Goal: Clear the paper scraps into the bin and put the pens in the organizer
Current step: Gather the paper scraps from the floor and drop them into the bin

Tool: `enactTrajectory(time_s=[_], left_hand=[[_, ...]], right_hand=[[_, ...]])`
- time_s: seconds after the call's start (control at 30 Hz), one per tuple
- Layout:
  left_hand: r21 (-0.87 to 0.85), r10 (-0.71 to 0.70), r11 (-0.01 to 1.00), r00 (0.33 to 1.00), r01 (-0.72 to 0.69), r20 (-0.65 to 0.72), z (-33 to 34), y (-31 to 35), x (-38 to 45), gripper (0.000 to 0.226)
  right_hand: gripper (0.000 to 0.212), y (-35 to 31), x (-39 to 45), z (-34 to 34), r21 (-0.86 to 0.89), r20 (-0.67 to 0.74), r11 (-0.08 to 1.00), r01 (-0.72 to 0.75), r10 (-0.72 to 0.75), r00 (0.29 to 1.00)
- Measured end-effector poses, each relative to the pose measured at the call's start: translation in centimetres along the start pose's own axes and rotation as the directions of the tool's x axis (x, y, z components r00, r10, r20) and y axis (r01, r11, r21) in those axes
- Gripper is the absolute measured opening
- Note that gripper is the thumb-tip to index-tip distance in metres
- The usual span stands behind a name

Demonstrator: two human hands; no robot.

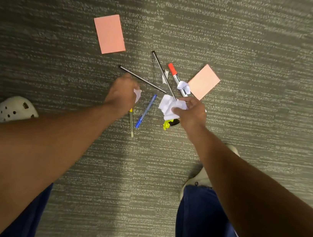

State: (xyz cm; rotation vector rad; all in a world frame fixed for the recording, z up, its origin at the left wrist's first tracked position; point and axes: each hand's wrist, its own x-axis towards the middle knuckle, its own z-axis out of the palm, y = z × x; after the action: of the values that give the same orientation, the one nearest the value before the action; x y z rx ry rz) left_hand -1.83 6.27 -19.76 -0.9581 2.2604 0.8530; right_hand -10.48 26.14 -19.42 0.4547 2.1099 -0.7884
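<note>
Pens and paper scraps lie scattered on grey carpet. My left hand is closed around a small white scrap. My right hand grips a crumpled white paper ball, with a yellow scrap just below it. A blue pen and a clear pen with a yellow end lie between my hands. Two thin black pens cross beyond them. A red-capped marker lies to the right with another white scrap on it. No bin or organizer is in view.
Two pink notepads lie on the carpet, one at the far left and one at the right. My feet in white shoes stand at the left and right, with blue trouser legs below.
</note>
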Motion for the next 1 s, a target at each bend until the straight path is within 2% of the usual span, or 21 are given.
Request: enactTrajectory(time_s=[0.07, 0.1, 0.17, 0.23, 0.3, 0.37, 0.43, 0.5, 0.57, 0.63, 0.73, 0.83, 0.9, 1.0], left_hand=[[-0.295, -0.214, 0.934, 0.977, 0.203, -0.002, 0.3, 0.9, -1.2, 0.035], [-0.432, -0.274, 0.862, 0.961, 0.266, 0.044, 0.5, 1.4, -1.8, 0.036], [-0.63, -0.308, 0.686, 0.93, 0.364, 0.202, 0.9, 2.5, -2.9, 0.035], [-0.713, -0.336, 0.515, 0.877, 0.475, 0.342, 0.9, 3.4, -3.9, 0.035], [-0.742, -0.383, 0.349, 0.81, 0.572, 0.445, 1.0, 4.1, -4.5, 0.03], [-0.733, -0.362, 0.187, 0.739, 0.654, 0.568, 0.8, 4.4, -4.8, 0.033], [-0.705, -0.246, 0.061, 0.695, 0.707, 0.675, 0.7, 4.2, -4.7, 0.038], [-0.692, -0.137, 0.029, 0.689, 0.721, 0.712, 0.7, 3.9, -4.6, 0.042], [-0.7, -0.132, 0.11, 0.709, 0.705, 0.693, 1.0, 3.6, -4.4, 0.043], [-0.715, -0.151, 0.167, 0.734, 0.679, 0.662, 1.2, 3.3, -4.2, 0.035], [-0.723, -0.172, 0.136, 0.735, 0.677, 0.655, 1.2, 2.6, -4.0, 0.032], [-0.761, -0.252, 0.036, 0.742, 0.648, 0.621, 0.9, 2.0, -3.6, 0.024], [-0.783, -0.276, -0.046, 0.745, 0.62, 0.607, 0.8, 1.5, -3.3, 0.024], [-0.788, -0.226, -0.086, 0.758, 0.61, 0.612, 0.3, 0.9, -3.3, 0.029]], right_hand=[[0.035, -0.2, -0.5, -0.2, 0.134, 0.01, 0.988, -0.077, 0.076, 0.997], [0.035, -0.5, -0.9, -0.1, 0.211, 0.028, 0.97, -0.117, 0.114, 0.993], [0.036, -1.2, -1.8, 0.1, 0.403, 0.13, 0.889, -0.216, 0.178, 0.975], [0.037, -1.9, -2.8, 0.7, 0.51, 0.276, 0.803, -0.31, 0.189, 0.942], [0.046, -2.3, -3.5, 1.5, 0.515, 0.362, 0.773, -0.37, 0.195, 0.912], [0.054, -2.6, -4.1, 2.4, 0.491, 0.358, 0.788, -0.372, 0.207, 0.91], [0.055, -2.5, -4.5, 3.4, 0.366, 0.245, 0.896, -0.25, 0.167, 0.955], [0.041, -2.2, -4.9, 4.4, 0.14, 0.098, 0.989, -0.05, 0.036, 0.995], [0.021, -2.0, -5.3, 5.0, -0.014, 0.024, 0.993, 0.119, -0.119, 0.993], [0.018, -2.0, -5.4, 5.2, -0.085, 0.035, 0.973, 0.213, -0.211, 0.977], [0.029, -2.5, -5.1, 5.0, -0.053, 0.176, 0.971, 0.231, -0.219, 0.96], [0.027, -3.2, -4.3, 4.2, 0.046, 0.264, 0.986, 0.16, -0.167, 0.95], [0.027, -3.4, -3.1, 3.2, 0.052, 0.158, 0.988, 0.148, -0.155, 0.975], [0.027, -3.7, -1.1, 0.8, -0.203, -0.057, 0.927, 0.316, -0.333, 0.941]])
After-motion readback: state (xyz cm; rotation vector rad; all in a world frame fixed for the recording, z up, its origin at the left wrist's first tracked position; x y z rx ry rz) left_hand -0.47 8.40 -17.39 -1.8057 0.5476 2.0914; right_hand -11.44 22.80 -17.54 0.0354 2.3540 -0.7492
